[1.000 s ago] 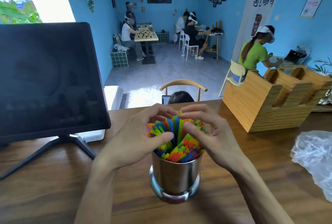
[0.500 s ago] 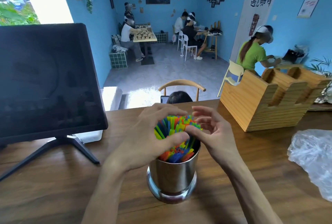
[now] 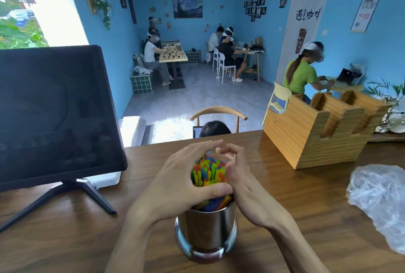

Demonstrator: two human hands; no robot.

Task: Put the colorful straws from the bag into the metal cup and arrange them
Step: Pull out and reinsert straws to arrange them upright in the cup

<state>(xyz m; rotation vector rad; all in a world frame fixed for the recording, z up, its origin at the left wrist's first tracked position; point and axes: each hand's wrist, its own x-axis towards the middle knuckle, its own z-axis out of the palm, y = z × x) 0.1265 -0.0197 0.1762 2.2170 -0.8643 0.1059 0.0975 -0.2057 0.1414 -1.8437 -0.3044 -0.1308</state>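
Standing at the far left of the wooden table [image 3: 295, 196] is a dark monitor [image 3: 54, 115] on a splayed stand. At centre, a metal cup [image 3: 206, 231] sits upright on the table, packed with colorful straws [image 3: 208, 173]. The left hand [image 3: 175, 182] wraps the bundle, thumb laid across its near side; the right hand [image 3: 238, 176] cups the opposite side, fingers curled over the top, both holding the straws. Further right: a wooden organiser box [image 3: 306, 139], then the crumpled clear bag [image 3: 381, 198] lying near the table edge
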